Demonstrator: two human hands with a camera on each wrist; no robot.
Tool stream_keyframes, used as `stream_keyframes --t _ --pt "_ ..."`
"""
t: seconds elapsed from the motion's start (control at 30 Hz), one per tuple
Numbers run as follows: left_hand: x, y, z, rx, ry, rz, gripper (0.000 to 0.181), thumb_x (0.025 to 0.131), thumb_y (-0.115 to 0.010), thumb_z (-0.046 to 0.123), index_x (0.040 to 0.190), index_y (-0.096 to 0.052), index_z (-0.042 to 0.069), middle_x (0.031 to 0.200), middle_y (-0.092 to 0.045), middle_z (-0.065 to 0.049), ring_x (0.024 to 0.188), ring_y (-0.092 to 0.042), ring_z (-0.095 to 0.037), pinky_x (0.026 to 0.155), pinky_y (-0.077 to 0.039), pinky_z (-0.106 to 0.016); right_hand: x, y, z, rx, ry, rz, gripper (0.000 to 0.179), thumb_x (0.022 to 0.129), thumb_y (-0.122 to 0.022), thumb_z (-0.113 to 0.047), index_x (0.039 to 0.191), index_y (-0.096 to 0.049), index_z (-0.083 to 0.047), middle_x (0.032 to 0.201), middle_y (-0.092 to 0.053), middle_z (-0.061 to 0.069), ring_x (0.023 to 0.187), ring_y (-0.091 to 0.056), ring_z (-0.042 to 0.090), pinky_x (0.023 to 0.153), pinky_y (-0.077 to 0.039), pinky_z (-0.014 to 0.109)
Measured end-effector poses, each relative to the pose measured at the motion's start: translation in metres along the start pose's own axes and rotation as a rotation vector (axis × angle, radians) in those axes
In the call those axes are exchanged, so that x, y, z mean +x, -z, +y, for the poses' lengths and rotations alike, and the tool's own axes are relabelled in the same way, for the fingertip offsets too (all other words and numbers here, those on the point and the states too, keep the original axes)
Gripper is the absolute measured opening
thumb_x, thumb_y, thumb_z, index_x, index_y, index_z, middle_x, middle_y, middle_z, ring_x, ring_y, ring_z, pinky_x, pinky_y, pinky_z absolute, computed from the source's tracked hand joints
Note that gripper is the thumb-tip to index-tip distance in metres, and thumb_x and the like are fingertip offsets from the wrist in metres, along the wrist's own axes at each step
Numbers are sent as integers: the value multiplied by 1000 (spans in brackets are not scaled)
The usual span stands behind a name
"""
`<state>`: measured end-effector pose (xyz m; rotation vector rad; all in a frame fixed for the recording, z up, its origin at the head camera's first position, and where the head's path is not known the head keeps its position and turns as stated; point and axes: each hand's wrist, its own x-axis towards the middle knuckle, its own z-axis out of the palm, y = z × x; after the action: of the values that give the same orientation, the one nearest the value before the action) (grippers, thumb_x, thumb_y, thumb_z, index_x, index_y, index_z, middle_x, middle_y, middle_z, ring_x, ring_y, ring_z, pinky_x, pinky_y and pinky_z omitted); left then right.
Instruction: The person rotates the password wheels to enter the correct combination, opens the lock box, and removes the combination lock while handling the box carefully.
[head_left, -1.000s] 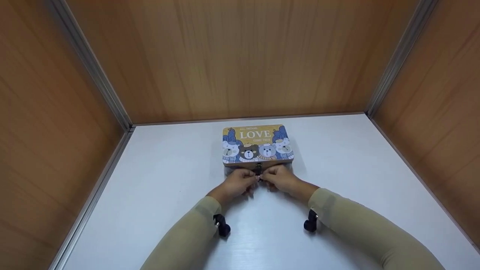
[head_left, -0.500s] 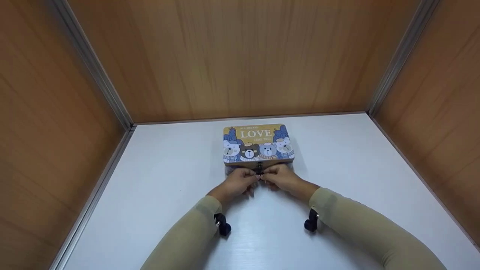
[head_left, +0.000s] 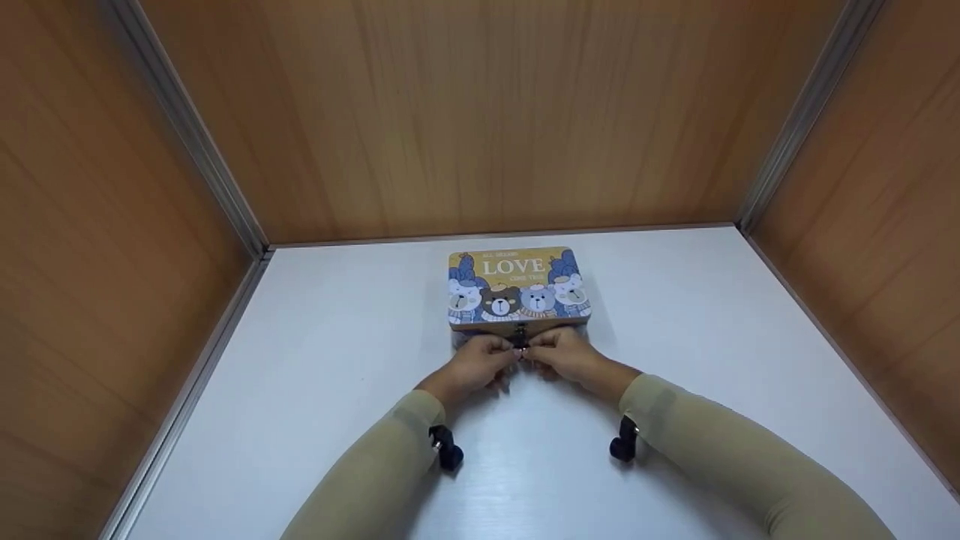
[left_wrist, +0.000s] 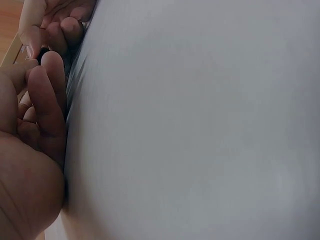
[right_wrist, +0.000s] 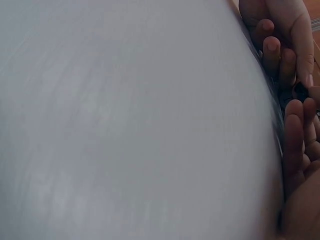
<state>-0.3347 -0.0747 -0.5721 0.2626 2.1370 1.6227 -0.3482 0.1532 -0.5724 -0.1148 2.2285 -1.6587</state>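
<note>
A rectangular tin box [head_left: 517, 285] lies with its lid down, printed with bears and the word LOVE. At the middle of its front is a dark metal clasp [head_left: 521, 330]. A small black piece [left_wrist: 43, 51] sits just below the clasp, between the fingertips of both hands; its kind cannot be made out. The left hand [head_left: 474, 364] pinches it from the left with thumb and index finger. From the right, the thumb and index finger of the right hand [head_left: 566, 354] pinch it too. The other fingers of both hands curl beneath, close over the table.
The white table [head_left: 322, 360] runs back to a wood-grain panel [head_left: 487, 120]. More such panels stand on the left and right, joined by grey metal posts [head_left: 191, 127]. Each sleeved wrist carries a small black camera [head_left: 448, 454].
The head view has shifted slightly. Both hands keep their places at the front of the tin box, with only tiny movement at the fingertips.
</note>
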Motion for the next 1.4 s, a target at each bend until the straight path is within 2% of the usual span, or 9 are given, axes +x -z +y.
stream_keyframes --t 0.33,0.57,0.9,1.0,1.1,1.23,1.4 --pt "-1 -2 2 10 -26 -3 30 115 -68 29 108 -75 0 76 -68 -3 64 -70 -15 58 -55 -28 -1 1 0 25 19 -27 20 102 -76 -15 107 -85 1 71 -68 -4 64 -65 8 58 -54 22" --pt "-1 -1 2 17 -20 1 27 115 -68 27 109 -76 2 77 -70 -3 65 -69 -16 59 -53 -28 -1 2 -1 -2 22 -16 23 103 -75 -18 107 -86 2 70 -68 -4 65 -66 9 59 -56 22" --pt "-2 -1 4 -16 -9 -4 28 115 -68 26 111 -75 0 78 -69 -4 65 -70 -17 58 -57 -29 0 4 0 19 6 -8 25 102 -75 -21 111 -86 0 72 -72 -3 65 -68 10 59 -58 23" --pt "-1 -1 5 -20 -11 -8 27 115 -68 26 112 -75 0 78 -69 -4 66 -71 -17 59 -58 -29 0 6 -1 28 1 -7 23 102 -75 -21 107 -86 -1 72 -72 -2 64 -68 11 59 -57 23" --pt "0 -1 6 -21 -26 -10 26 114 -68 25 113 -75 0 79 -69 -4 66 -71 -16 59 -57 -28 -1 7 -4 48 -12 2 22 104 -73 -21 97 -84 -3 70 -70 -2 61 -67 11 57 -57 23" --pt "-1 -1 6 -17 -29 -9 26 114 -68 24 114 -75 -1 77 -68 -3 64 -70 -15 58 -55 -27 -1 5 -5 94 -35 -19 28 107 -69 -22 85 -77 -6 67 -68 -2 59 -66 10 55 -55 23" --pt "-3 0 4 -23 -12 -7 26 114 -68 24 116 -75 -2 79 -68 -3 65 -70 -15 57 -56 -27 -1 3 -4 119 -53 -30 31 109 -67 -21 83 -76 -7 66 -69 -3 58 -67 9 55 -55 23"
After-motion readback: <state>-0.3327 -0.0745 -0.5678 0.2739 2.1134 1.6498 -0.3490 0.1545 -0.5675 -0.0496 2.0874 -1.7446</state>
